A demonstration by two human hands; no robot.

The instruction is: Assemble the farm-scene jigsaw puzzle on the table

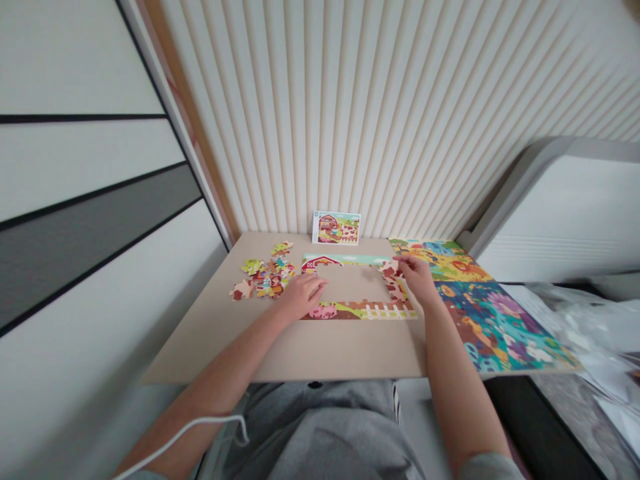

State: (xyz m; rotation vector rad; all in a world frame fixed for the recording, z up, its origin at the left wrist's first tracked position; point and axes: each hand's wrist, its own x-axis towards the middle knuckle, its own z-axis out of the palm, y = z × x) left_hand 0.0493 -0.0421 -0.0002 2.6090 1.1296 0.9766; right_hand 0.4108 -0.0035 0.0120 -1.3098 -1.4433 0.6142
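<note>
Picture card point(336, 228) propped facing us for reference; our left hand point(303, 297) half-open near loose jigsaw pieces point(263, 280); right hand point(417, 277) on border piece point(391, 269), grip unclear.

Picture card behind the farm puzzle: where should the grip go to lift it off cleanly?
Pinch the top edge of the picture card between thumb and finger, coming from above and slightly in front. It stands nearly upright, seemingly leaning on the ribbed wall, so its back face is hard to reach and its bottom edge sits on the board.
</note>
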